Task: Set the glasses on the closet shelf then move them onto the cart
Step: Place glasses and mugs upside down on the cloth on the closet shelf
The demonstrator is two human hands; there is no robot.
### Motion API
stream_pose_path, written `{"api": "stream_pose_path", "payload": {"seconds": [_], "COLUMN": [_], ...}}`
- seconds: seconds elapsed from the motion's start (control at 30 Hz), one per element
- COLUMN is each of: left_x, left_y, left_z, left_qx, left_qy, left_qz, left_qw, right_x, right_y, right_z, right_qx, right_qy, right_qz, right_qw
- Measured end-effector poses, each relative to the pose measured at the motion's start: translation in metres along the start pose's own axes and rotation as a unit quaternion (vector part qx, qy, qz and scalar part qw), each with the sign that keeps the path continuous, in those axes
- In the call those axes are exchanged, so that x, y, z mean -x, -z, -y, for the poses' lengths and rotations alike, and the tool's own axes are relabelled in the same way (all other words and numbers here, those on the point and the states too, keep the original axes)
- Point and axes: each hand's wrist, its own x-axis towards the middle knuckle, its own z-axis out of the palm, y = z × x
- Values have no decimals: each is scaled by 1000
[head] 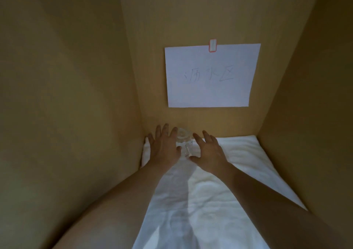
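A small clear glass (183, 140) stands on a white towel (210, 191) that covers the closet shelf, near the back left corner. My left hand (163, 147) is just left of the glass with its fingers spread and straight, the thumb close to the glass. My right hand (207, 149) is just right of it, fingers also spread, thumb low by the base. Neither hand's fingers curl round the glass. Whether they touch it is unclear.
Tan wooden walls close the shelf in on the left (66, 96), the back and the right (315, 96). A white paper sheet (208, 76) with handwriting hangs on the back wall under a small red-edged clip (212, 45).
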Motion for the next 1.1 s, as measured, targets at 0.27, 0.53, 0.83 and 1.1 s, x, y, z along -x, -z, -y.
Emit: {"api": "stream_pose_path", "payload": {"seconds": [0.27,0.53,0.83,1.1], "left_x": [47,123,223,295], "left_y": [28,48,56,65], "left_z": [-26,-69,-99,-101], "left_qx": [60,85,47,44], "left_qy": [15,40,85,115], "left_qz": [8,-53,-31,-33], "left_qw": [998,994,995,992], "right_x": [60,140,224,276], "right_y": [28,51,52,45], "right_z": [-5,-27,-38,-22], "right_qx": [21,10,-6,-13], "right_qy": [16,38,82,120], "right_qz": [-22,-23,-16,8], "right_qw": [999,999,997,993]}}
